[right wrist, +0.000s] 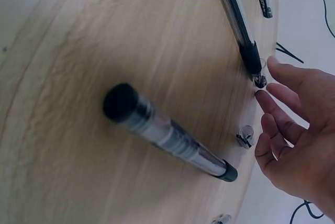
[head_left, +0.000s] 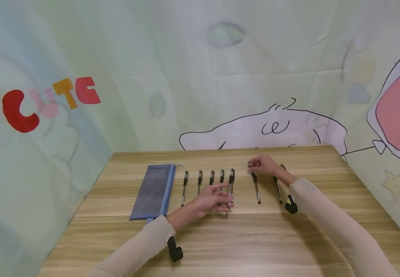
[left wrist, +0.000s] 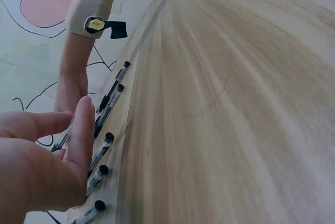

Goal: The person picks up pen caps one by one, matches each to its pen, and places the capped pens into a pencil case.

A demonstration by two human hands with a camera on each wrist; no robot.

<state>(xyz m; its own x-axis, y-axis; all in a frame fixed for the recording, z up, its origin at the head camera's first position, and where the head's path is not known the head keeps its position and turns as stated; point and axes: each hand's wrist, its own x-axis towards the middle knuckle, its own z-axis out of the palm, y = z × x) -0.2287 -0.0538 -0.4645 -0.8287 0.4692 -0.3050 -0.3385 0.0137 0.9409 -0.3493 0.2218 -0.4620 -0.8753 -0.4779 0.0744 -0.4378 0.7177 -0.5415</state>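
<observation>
My left hand (head_left: 211, 199) reaches over the row of pens, pinching a clear-barrelled pen (head_left: 229, 194) between thumb and fingers. In the left wrist view part of this pen (left wrist: 62, 139) shows between the thumb and a finger; the rest is hidden. My right hand (head_left: 266, 165) hovers at the capped end of another pen (head_left: 256, 190) lying on the table. Seen from the right wrist, its thumb and index fingertips stand slightly apart on either side of that pen's end (right wrist: 253, 62). Under the right wrist lies one more pen (right wrist: 178, 137) with a black end plug.
Several black-capped pens, such as the leftmost pen (head_left: 184, 188), lie side by side on the wooden table (head_left: 220, 242). To their left lies a blue mesh zip pouch (head_left: 151, 192). A printed cloth backdrop (head_left: 186, 77) rises behind the table's far edge.
</observation>
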